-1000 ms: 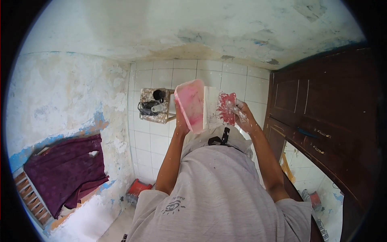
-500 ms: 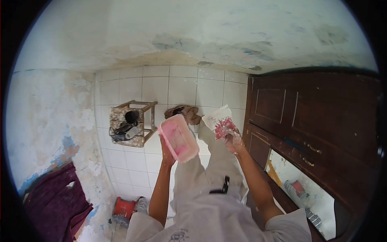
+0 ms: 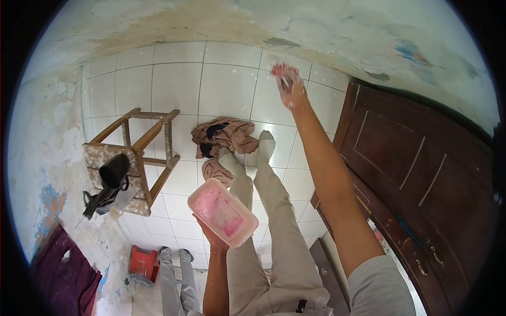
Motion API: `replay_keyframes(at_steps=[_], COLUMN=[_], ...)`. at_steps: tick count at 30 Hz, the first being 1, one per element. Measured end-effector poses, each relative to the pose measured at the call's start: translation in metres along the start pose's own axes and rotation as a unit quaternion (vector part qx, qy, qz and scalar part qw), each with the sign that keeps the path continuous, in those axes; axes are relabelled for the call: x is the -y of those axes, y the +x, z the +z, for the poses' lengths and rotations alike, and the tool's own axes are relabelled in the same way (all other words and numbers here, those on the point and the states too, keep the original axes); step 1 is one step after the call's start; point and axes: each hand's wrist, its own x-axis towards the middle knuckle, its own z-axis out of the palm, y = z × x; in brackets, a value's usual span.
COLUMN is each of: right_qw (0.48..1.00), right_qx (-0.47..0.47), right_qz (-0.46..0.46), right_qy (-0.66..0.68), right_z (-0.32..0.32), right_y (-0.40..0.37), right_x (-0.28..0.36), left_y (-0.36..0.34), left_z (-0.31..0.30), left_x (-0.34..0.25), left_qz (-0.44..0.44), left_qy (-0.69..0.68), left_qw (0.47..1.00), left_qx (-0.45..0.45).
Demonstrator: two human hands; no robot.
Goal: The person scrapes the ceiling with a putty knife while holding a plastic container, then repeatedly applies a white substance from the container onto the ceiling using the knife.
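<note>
A pink-stained plastic tub (image 3: 224, 210) is held from beneath by my left hand (image 3: 210, 234), in front of my legs. My right hand (image 3: 291, 90) reaches far forward above the tiled floor near the wall, its fingers closed round a red, white-smeared scraper (image 3: 284, 71). The scraper's blade is blurred and hard to make out. White smears cover the fingers of that hand.
A spattered wooden stool (image 3: 142, 181) at the left bears a black cup (image 3: 114, 171). Brown cloth (image 3: 226, 138) lies around my feet. Dark wooden cabinet (image 3: 400, 158) at right. Red container (image 3: 143, 263) and another person's legs (image 3: 179, 279) at lower left. Patchy wall (image 3: 316, 26) ahead.
My right arm has stretched forward and up with the scraper. The tub now sits lower and further left in view. The camera view has shifted, showing more floor and my feet.
</note>
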Motion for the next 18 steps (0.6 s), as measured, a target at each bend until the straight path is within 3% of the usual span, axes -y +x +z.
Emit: replay_keyframes(at_steps=[2, 6, 11, 13, 16, 18], right_qw=[0.997, 0.995, 0.988, 0.987, 0.965, 0.98], right_qx=[-0.02, 0.039, -0.016, 0.034, 0.056, 0.036], right_qz=[0.01, -0.024, -0.044, -0.07, -0.13, -0.115], right_qy=[0.067, 0.087, 0.145, 0.14, 0.22, 0.16], right_z=[-0.001, 0.016, 0.06, 0.068, 0.079, 0.059], right_y=[0.047, 0.075, 0.015, -0.024, -0.072, -0.059], right_x=[-0.001, 0.041, 0.124, 0.145, 0.144, 0.128], left_y=[0.021, 0.033, 0.029, 0.033, 0.04, 0.042], left_z=[-0.01, -0.012, 0.006, 0.002, -0.009, -0.012], left_x=[0.012, 0.022, 0.014, 0.013, 0.015, 0.018], left_qz=[0.0, 0.0, -0.009, -0.017, -0.032, -0.036], left_qy=[0.002, 0.015, 0.011, -0.023, -0.075, -0.09], left_qw=[1.0, 1.0, 1.0, 1.0, 0.997, 0.995], left_qx=[-0.017, -0.003, -0.003, -0.004, -0.011, -0.012])
